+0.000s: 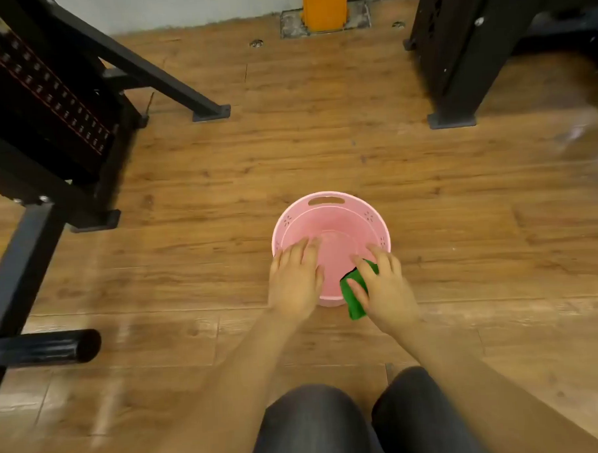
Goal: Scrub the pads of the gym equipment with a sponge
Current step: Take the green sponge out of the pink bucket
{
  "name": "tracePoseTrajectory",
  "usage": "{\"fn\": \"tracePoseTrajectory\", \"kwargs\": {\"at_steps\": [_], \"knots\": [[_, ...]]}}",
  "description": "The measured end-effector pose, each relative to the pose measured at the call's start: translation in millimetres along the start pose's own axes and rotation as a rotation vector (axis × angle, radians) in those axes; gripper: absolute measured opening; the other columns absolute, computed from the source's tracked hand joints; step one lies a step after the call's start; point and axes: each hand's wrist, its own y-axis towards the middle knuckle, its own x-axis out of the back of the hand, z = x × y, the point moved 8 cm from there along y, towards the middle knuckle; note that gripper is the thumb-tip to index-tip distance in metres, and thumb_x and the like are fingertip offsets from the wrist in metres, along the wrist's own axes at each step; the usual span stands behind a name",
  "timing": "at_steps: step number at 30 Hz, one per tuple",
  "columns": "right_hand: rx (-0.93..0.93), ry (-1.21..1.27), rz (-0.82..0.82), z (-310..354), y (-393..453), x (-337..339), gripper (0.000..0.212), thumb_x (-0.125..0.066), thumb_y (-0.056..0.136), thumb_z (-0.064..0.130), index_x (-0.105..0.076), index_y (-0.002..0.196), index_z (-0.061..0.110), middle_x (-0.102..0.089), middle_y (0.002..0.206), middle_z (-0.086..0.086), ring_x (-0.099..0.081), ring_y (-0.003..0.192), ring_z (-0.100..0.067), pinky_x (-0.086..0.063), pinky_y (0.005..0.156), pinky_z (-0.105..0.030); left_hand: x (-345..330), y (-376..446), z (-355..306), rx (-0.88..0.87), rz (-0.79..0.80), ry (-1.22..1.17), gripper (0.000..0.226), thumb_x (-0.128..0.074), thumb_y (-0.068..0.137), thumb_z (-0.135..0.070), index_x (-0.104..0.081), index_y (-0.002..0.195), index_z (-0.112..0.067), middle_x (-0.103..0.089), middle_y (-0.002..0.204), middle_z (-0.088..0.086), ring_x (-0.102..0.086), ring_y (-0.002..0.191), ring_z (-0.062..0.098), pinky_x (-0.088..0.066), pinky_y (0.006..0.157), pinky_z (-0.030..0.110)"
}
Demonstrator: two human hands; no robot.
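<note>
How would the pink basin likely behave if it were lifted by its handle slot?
The pink basin looks like thin plastic, so probably light and slightly flexible. Its wide round shape suggests it will not tip readily. Whether it holds water cannot be told; if so, it may slosh.

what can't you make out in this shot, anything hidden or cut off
All in the head view:
- Near rim of the pink basin: covered by the left hand and right hand.
- Water in the basin: cannot tell.
- Green sponge: partly under the right hand's fingers.
- Gym machine at left: cut off by the frame edge; no pads visible.
- Floor at far right: blurred.
</note>
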Motion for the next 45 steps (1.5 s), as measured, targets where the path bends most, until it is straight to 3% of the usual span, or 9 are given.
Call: {"fn": "tracePoseTrajectory", "kwargs": {"at_steps": [5,9,15,19,25,30,34,38,45], "knots": [[-0.002,0.043,0.127,0.9,3.3,-21.2,0.063,-0.033,0.09,0.059,-0.066,0.117,0.012,-0.052,0.127,-0.007,-0.039,0.121,-0.027,-0.048,0.093,-0.043,-2.5,-2.1,9.8,0.017,-0.039,-0.04,0.051,-0.047,0.098,-0.025,-0.035,0.147,-0.014,-0.044,0.146,0.007,-0.04,0.133,0.024,-0.023,0.113,0.04],[0.039,0.085,0.046,-3.4,8.5,-24.3,0.064,-0.036,0.084,0.066,-0.072,0.1,0.015,-0.057,0.104,0.001,-0.042,0.103,-0.02,-0.039,0.091,-0.03,-6.8,-0.8,22.1,0.025,-0.067,-0.04,0.05,-0.045,0.099,-0.026,-0.034,0.147,-0.014,-0.046,0.143,0.004,-0.041,0.131,0.023,-0.023,0.112,0.036],[0.061,0.208,-0.141,-0.7,0.7,-16.6,0.042,-0.049,0.09,0.039,-0.074,0.071,0.012,-0.057,0.081,0.004,-0.046,0.085,-0.017,-0.043,0.08,-0.031,-2.6,-6.9,22.5,0.024,-0.079,-0.058,0.046,-0.048,0.098,-0.023,-0.042,0.143,-0.012,-0.053,0.137,0.006,-0.047,0.127,0.026,-0.027,0.111,0.04],[0.001,0.264,-0.199,7.6,-7.7,13.5,0.021,-0.069,0.08,0.025,-0.074,0.073,0.007,-0.059,0.079,-0.001,-0.048,0.084,-0.019,-0.031,0.081,-0.015,29.3,-16.8,10.3,0.003,-0.102,-0.097,0.042,-0.048,0.096,-0.022,-0.05,0.137,-0.013,-0.056,0.134,0.006,-0.05,0.123,0.026,-0.029,0.109,0.042],[-0.081,0.327,-0.048,63.9,-22.0,129.5,0.03,-0.09,0.057,0.016,-0.076,0.083,0.006,-0.06,0.086,-0.005,-0.047,0.088,-0.02,-0.03,0.083,-0.015,150.3,-55.8,-13.4,0.04,-0.151,-0.089,0.038,-0.041,0.092,-0.028,-0.066,0.116,-0.012,-0.065,0.116,0.008,-0.06,0.108,0.029,-0.042,0.1,0.048],[-0.133,0.386,0.11,133.5,-46.2,257.6,0.047,-0.08,0.069,0.002,-0.069,0.114,0.009,-0.049,0.108,0.002,-0.05,0.111,-0.027,-0.035,0.097,-0.025,297.6,-98.8,-49.2,0.116,-0.134,-0.11,0.05,-0.027,0.092,-0.038,-0.067,0.113,-0.016,-0.063,0.118,0.005,-0.058,0.109,0.029,-0.035,0.101,0.042],[-0.125,0.43,0.07,202.4,-71.5,378.4,0.046,-0.078,0.068,0.002,-0.068,0.113,0.01,-0.054,0.109,-0.001,-0.055,0.107,-0.023,-0.042,0.097,-0.028,418.5,-146.4,-83.4,0.162,-0.152,-0.139,0.056,-0.02,0.092,-0.042,-0.066,0.111,-0.017,-0.062,0.115,0.003,-0.056,0.105,0.029,-0.034,0.095,0.039],[-0.103,0.481,-0.045,264.6,-106.8,479.3,0.035,-0.077,0.068,-0.002,-0.072,0.101,0.009,-0.057,0.103,-0.002,-0.059,0.1,-0.02,-0.038,0.091,-0.016,514.3,-196.5,-109.5,0.169,-0.172,-0.125,0.033,-0.036,0.102,-0.032,-0.063,0.112,-0.018,-0.059,0.116,0.0,-0.053,0.106,0.026,-0.033,0.091,0.037],[-0.113,0.488,-0.156,347.5,-188.1,550.7,0.028,-0.082,0.069,0.009,-0.075,0.096,0.006,-0.055,0.103,0.001,-0.055,0.099,-0.013,-0.038,0.092,-0.02,605.2,-284.3,-126.1,0.074,-0.28,-0.171,0.024,-0.046,0.1,-0.023,-0.066,0.109,-0.013,-0.062,0.113,0.005,-0.055,0.103,0.028,-0.039,0.087,0.037]]}}
